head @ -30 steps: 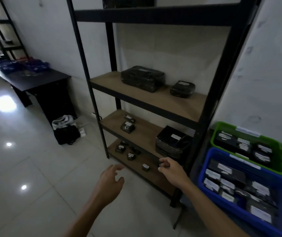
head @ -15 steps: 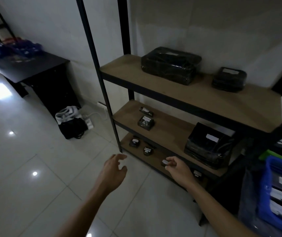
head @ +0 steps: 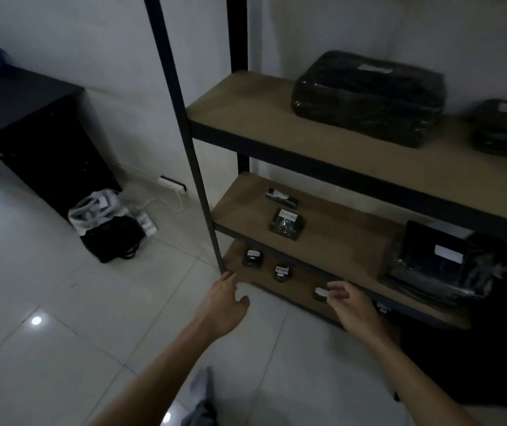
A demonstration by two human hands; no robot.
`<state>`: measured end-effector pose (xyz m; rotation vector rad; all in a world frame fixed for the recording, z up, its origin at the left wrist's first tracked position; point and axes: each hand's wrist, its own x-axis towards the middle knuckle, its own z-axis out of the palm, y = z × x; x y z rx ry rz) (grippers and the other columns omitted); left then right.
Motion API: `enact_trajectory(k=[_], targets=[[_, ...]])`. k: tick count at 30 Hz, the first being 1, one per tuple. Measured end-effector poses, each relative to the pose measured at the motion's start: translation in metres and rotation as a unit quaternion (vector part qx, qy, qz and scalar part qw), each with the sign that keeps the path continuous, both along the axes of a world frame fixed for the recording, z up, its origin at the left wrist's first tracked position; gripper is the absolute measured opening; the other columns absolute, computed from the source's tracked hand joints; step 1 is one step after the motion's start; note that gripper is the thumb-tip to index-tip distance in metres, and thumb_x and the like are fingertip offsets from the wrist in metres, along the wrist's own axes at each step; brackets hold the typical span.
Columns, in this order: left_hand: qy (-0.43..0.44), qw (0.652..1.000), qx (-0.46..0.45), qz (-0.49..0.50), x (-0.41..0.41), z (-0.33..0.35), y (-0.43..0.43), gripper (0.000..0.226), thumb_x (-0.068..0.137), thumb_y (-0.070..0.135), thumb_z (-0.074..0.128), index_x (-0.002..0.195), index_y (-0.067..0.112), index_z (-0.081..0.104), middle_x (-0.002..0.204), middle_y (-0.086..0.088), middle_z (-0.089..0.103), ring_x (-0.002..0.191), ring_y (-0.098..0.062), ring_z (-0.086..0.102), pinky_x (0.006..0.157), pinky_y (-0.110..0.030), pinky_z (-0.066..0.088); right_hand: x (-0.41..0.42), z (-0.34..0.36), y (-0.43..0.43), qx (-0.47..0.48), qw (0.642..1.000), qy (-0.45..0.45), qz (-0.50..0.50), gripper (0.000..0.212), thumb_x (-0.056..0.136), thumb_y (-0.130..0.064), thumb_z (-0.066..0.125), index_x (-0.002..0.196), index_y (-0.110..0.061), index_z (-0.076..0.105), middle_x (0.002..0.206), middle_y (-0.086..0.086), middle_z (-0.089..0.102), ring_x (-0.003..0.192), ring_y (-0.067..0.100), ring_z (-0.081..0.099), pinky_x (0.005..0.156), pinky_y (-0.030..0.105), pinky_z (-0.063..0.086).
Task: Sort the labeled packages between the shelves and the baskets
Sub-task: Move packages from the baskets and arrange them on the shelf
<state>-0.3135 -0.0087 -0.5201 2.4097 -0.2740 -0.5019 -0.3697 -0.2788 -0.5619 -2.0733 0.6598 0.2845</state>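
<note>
A black metal rack (head: 203,192) has wooden shelves that carry black wrapped packages with white labels. On the bottom shelf (head: 295,287) lie two small packages (head: 252,257) (head: 281,272) and a third small package (head: 322,293). My right hand (head: 352,304) pinches the right end of that third package between thumb and fingertips. My left hand (head: 226,302) hovers open beside the foot of the front-left post and holds nothing. The middle shelf holds two small packages (head: 286,224) and a big one (head: 442,259). Two larger packages (head: 368,96) lie on the upper shelf.
A black bag (head: 110,238) with a pale sack on it sits on the tiled floor left of the rack, by a power strip (head: 170,183) and cable. A black cabinet (head: 31,142) stands against the wall at left. My foot (head: 201,398) shows below.
The view has swung left and closer to the rack, so the blue and green baskets are gone from sight. Both hands have stayed low by the bottom shelf, the right one at the small package.
</note>
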Motion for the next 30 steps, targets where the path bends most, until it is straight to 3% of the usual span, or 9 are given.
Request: enact_trajectory(k=[6,11,15,17,19,21,24,27,30], targets=[[0.030,0.998,0.011,-0.053,0.106,-0.098,0.050,0.041,0.092,0.019,0.053,0.133,0.024,0.049,0.135,0.007,0.046,0.121,-0.013,0.049,0.101,-0.030,0.043,0.059,-0.081,0.058,-0.031,0.999,-0.009,-0.026,0.020,0.093,-0.011,0.058,0.106,-0.026,0.062,0.102,-0.009,0.064,0.093,0.000,0.059,0.071,0.013,0.041],[0.030,0.996,0.025,-0.076,0.183,-0.234,0.060,0.042,0.092,0.022,0.054,0.133,0.024,0.048,0.135,0.007,0.046,0.121,-0.015,0.050,0.101,-0.032,0.045,0.110,-0.221,0.092,-0.012,1.000,0.017,0.006,0.028,0.091,-0.006,0.059,0.099,-0.032,0.062,0.101,-0.010,0.065,0.095,0.003,0.061,0.084,0.023,0.050],[0.018,0.996,0.015,-0.091,0.225,-0.355,0.051,0.032,0.090,0.018,0.055,0.122,0.016,0.055,0.118,-0.001,0.056,0.103,-0.017,0.057,0.091,-0.032,0.049,0.154,-0.337,0.100,-0.012,1.000,0.013,0.006,0.021,0.091,-0.007,0.060,0.095,-0.027,0.062,0.097,-0.010,0.063,0.090,0.000,0.058,0.073,0.010,0.042],[0.008,0.995,-0.008,-0.097,0.243,-0.411,0.044,0.032,0.089,0.015,0.056,0.121,0.016,0.058,0.113,0.000,0.057,0.099,-0.015,0.058,0.088,-0.025,0.048,0.180,-0.387,0.094,-0.027,1.000,-0.014,-0.007,0.024,0.092,-0.006,0.059,0.085,-0.029,0.059,0.087,-0.014,0.059,0.082,0.000,0.055,0.071,0.015,0.042],[0.000,0.995,-0.034,-0.094,0.265,-0.460,0.034,0.028,0.088,0.009,0.057,0.116,0.013,0.062,0.110,0.004,0.058,0.101,-0.012,0.057,0.090,-0.020,0.045,0.209,-0.434,0.086,-0.028,0.999,-0.028,0.001,0.029,0.093,-0.006,0.058,0.088,-0.035,0.055,0.088,-0.015,0.057,0.080,0.003,0.055,0.074,0.016,0.045],[-0.008,0.994,-0.048,-0.097,0.287,-0.501,0.023,0.025,0.088,0.004,0.058,0.112,0.007,0.063,0.106,0.004,0.057,0.100,-0.012,0.055,0.095,-0.024,0.044,0.234,-0.477,0.078,-0.013,0.999,-0.031,-0.006,0.024,0.092,-0.003,0.058,0.092,-0.027,0.062,0.096,-0.005,0.063,0.090,0.013,0.060,0.081,0.022,0.049],[-0.007,0.996,-0.034,-0.082,0.314,-0.551,0.005,0.034,0.088,0.008,0.061,0.122,0.008,0.060,0.119,-0.005,0.060,0.110,-0.021,0.056,0.092,-0.023,0.042,0.265,-0.528,0.065,-0.049,0.997,-0.062,0.003,0.020,0.090,0.000,0.058,0.104,-0.011,0.066,0.105,0.008,0.066,0.101,0.027,0.063,0.089,0.037,0.050],[0.002,0.998,-0.052,-0.047,0.341,-0.591,-0.009,0.036,0.087,0.005,0.061,0.123,0.006,0.060,0.120,-0.013,0.063,0.112,-0.029,0.059,0.093,-0.030,0.046,0.302,-0.555,0.056,-0.082,0.992,-0.085,0.050,0.027,0.092,-0.004,0.055,0.117,-0.009,0.064,0.107,0.005,0.067,0.101,0.021,0.063,0.091,0.032,0.049],[-0.026,0.998,-0.065,-0.002,0.355,-0.619,-0.017,0.035,0.089,0.005,0.058,0.123,0.006,0.060,0.119,-0.013,0.064,0.111,-0.029,0.060,0.093,-0.033,0.047,0.335,-0.579,0.046,-0.117,0.984,-0.130,0.046,0.021,0.089,-0.007,0.058,0.106,-0.018,0.065,0.100,-0.005,0.066,0.095,0.012,0.063,0.090,0.029,0.051]])
